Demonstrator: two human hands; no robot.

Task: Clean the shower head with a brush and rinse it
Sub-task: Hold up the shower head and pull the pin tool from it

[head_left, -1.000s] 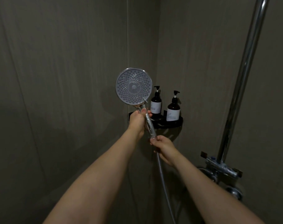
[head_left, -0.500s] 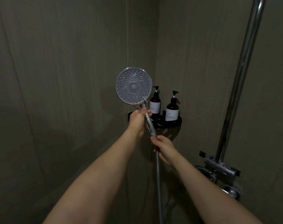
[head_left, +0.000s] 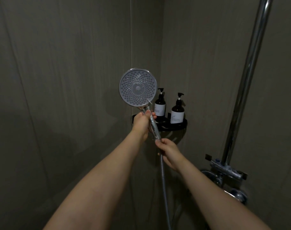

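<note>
Here, shower head (head_left: 137, 87): upright before the corner, face toward the camera.
Left hand (head_left: 142, 122): gripped its handle.
Right hand (head_left: 168, 149): pinched the hose (head_left: 163, 176) joint.
Bottles (head_left: 177, 112): on the corner shelf (head_left: 174, 127); label print unreadable.

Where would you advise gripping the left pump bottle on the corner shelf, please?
Probably round the body of the left pump bottle, below its pump, coming from the front right. It stands upright on the black shelf; the shower head and left hand crowd its left side.
</note>
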